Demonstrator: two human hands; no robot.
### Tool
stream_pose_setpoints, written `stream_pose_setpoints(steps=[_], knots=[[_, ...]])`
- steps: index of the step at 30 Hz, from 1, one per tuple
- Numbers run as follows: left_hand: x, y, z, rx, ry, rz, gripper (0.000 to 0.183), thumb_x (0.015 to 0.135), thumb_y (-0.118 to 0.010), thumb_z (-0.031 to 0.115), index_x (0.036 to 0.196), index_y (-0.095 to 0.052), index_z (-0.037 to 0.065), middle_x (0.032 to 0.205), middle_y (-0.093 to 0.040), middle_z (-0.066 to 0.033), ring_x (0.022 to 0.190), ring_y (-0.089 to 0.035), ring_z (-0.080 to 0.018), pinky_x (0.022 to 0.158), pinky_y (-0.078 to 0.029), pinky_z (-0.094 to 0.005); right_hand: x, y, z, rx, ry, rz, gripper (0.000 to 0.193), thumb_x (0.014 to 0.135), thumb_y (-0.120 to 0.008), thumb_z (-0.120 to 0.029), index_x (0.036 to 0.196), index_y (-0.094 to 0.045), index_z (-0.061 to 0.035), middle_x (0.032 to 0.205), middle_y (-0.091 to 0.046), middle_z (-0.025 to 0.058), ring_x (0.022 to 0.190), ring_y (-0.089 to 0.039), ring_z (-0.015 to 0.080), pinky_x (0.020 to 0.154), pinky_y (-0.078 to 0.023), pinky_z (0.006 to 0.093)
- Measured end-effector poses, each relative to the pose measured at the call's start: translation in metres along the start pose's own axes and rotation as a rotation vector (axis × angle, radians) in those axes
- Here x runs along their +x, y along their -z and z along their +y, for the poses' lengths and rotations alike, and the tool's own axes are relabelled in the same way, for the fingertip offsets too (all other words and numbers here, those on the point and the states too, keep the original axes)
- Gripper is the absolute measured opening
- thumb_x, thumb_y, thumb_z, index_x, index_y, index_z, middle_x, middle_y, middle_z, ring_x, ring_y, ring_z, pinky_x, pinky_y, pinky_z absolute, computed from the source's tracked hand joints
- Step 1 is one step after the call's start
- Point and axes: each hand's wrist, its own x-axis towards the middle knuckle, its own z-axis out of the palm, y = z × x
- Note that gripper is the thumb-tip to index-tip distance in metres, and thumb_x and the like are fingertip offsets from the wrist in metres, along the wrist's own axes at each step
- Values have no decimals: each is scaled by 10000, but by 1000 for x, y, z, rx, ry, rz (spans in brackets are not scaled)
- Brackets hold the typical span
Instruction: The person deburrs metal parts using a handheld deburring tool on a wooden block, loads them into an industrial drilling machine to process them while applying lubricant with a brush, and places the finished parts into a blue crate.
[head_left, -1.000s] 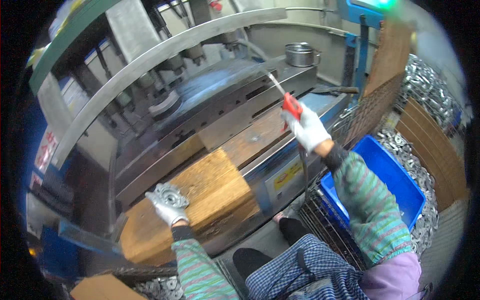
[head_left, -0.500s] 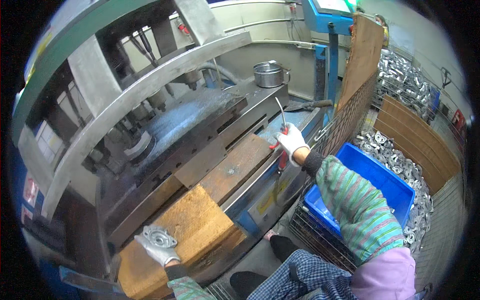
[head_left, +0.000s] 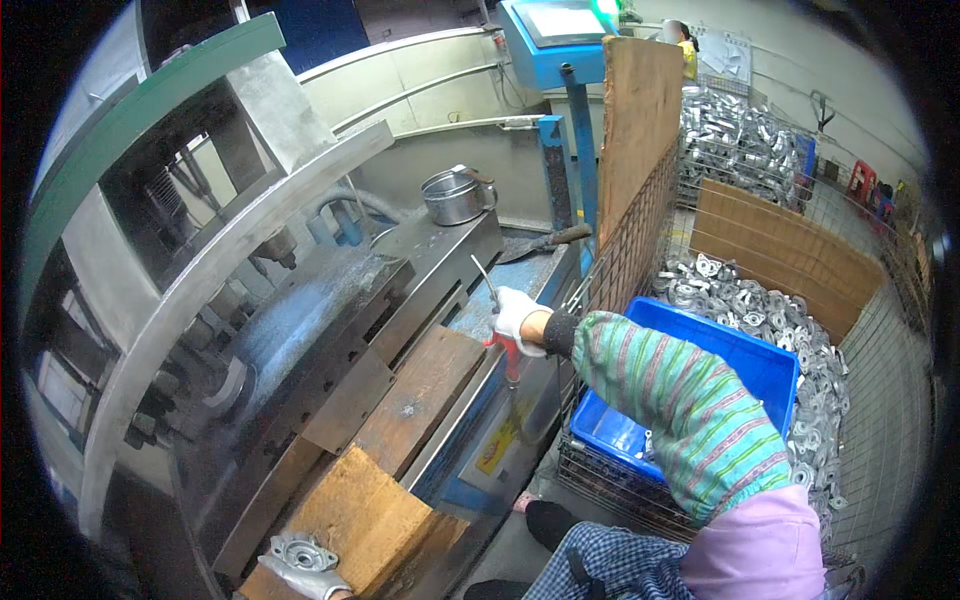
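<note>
My left hand (head_left: pixel 312 579), in a white glove, is closed on the near edge of a grey metal casting (head_left: pixel 301 551) with a round centre and lugs. The casting is at the near end of a wooden block (head_left: pixel 365 508). My right hand (head_left: pixel 517 318), also gloved, is wrapped round a red air blow gun (head_left: pixel 511 362). Its thin metal nozzle points up and left, and its handle hangs below my fist. The blow gun is above the machine's front edge, well apart from the casting.
A press with a green and grey frame (head_left: pixel 225 95) fills the left. A metal pot (head_left: pixel 455 198) and a trowel-like tool (head_left: pixel 546 243) lie at the back. On the right, a blue bin (head_left: pixel 768 367) sits in a wire cage among many castings (head_left: pixel 738 304), beside a wooden board (head_left: pixel 640 130).
The view has swung to the right, so things appear shifted left. My left hand and the casting are now lower in the picture. Both hands keep their holds.
</note>
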Motion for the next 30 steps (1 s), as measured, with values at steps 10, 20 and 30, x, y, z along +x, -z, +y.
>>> stream_pose_setpoints(steps=[10, 20, 30], knots=[[-2, 2, -4, -10, -4, 139, 526, 925, -395, 590, 865, -612, 115, 806, -621, -58, 758, -581, -235, 678, -488, -386, 93, 63, -12, -19, -11, 422, 544, 809, -644, -220, 1285, -462, -30, 1210, -536, 223, 1127, -523, 382, 961, -437, 412], [0, -15, -3, -18, 58, 0, 543, 937, -384, 568, 991, -602, 73, 927, -634, -83, 831, -598, -284, 769, -501, -480, 201, 67, 40, -194, -209, 511, 377, 860, -569, -223, 1230, -528, -162, 1083, -603, 194, 1033, -601, 354, 868, -497, 458], [6, -28, -12, -73, 66, -19, 512, 935, -381, 573, 907, -548, 89, 847, -554, -61, 769, -527, -253, 718, -446, -438, 195, 127, 35, 89, -88, 531, 276, 861, -577, -308, 1032, -667, -110, 1055, -650, 169, 1005, -610, 349, 877, -482, 414]])
